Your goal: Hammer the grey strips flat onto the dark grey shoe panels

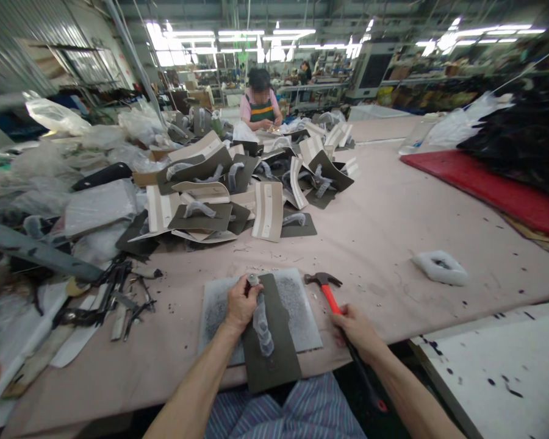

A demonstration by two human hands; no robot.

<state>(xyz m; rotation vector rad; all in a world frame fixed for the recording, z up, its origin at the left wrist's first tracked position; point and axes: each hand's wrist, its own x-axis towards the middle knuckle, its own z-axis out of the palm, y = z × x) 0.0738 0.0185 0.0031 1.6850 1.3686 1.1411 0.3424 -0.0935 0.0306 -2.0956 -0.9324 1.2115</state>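
My right hand [354,329] is wrapped round the red-and-black handle of a claw hammer [330,297], its head pointing away from me over the table. My left hand [241,305] pinches a small round metal piece [253,280] at the far end of a dark grey-green panel [281,332]. A handle wrapped in clear plastic [261,329] runs along the middle of this panel. Beneath the panel lies a worn, speckled pale board [302,305]. The panel's near end overhangs the table edge, above my lap.
A heap of similar curved panels [268,210] covers the table ahead. Loose hand tools [128,299] lie at left beside plastic bags [100,207]. A white plastic-wrapped bundle [440,268] and a red sheet [489,189] are at right. Across the table sits another person [260,103].
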